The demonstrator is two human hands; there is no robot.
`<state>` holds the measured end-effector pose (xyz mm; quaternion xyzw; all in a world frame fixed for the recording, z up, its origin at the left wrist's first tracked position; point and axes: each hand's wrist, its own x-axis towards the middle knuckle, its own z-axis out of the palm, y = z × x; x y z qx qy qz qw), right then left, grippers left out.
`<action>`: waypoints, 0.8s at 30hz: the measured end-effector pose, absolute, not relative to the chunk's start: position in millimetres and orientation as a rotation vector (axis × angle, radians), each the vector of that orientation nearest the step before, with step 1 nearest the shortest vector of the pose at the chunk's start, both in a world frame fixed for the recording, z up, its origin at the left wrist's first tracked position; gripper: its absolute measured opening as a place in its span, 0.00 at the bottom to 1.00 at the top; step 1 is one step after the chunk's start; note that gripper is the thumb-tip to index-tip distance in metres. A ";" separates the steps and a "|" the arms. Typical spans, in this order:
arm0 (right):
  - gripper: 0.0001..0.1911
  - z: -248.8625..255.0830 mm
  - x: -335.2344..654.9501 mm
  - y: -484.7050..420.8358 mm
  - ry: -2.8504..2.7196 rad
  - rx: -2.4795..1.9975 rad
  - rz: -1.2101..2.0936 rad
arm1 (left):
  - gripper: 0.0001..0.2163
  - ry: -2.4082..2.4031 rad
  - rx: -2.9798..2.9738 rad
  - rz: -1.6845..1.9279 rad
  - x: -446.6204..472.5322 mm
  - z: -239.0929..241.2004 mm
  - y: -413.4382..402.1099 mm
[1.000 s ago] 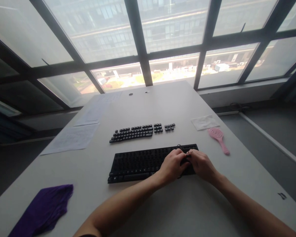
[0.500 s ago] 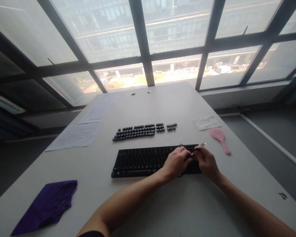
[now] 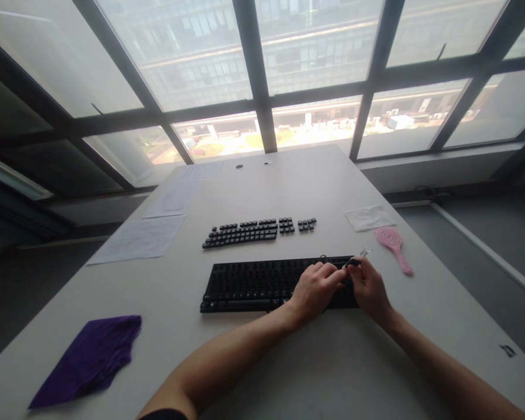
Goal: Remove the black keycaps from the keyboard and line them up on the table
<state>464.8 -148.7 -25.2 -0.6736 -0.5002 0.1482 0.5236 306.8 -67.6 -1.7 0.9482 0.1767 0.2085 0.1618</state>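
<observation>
A black keyboard (image 3: 249, 281) lies on the white table, with most of its keycaps off and the front rows still fitted on the left. Over its right end my right hand (image 3: 370, 291) is closed around a small keycap puller (image 3: 366, 252), whose pale wire end points up and away. Close against it, my left hand (image 3: 315, 287) has its fingers pinched together at the puller's dark end; whatever lies between them is too small to make out. Behind the keyboard, loose black keycaps (image 3: 240, 234) stand in rows. Both hands hide the number-pad area.
A pink hairbrush (image 3: 389, 238) and a white tissue (image 3: 370, 218) lie at the right. On the left are paper sheets (image 3: 137, 239) and a purple cloth (image 3: 90, 361). A small dark piece (image 3: 507, 350) sits near the right table edge. Windows stand beyond the table.
The puller's wire end has tilted slightly up and right in my right hand. My left fingers have shifted a little at its dark end. The whole view has moved slightly.
</observation>
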 end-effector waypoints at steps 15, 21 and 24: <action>0.12 -32.5 463.7 -145.6 -1.139 -1.529 0.417 | 0.05 1.009 2.507 0.651 296.3 19.4 42.5; 0.11 -28.1 463.5 -146.6 -1.156 -1.499 0.430 | 0.05 1.159 2.652 0.492 301.3 3.7 71.8; 0.10 -27.4 463.6 -147.1 -1.174 -1.506 0.432 | 0.05 1.129 2.708 0.490 303.3 1.9 72.5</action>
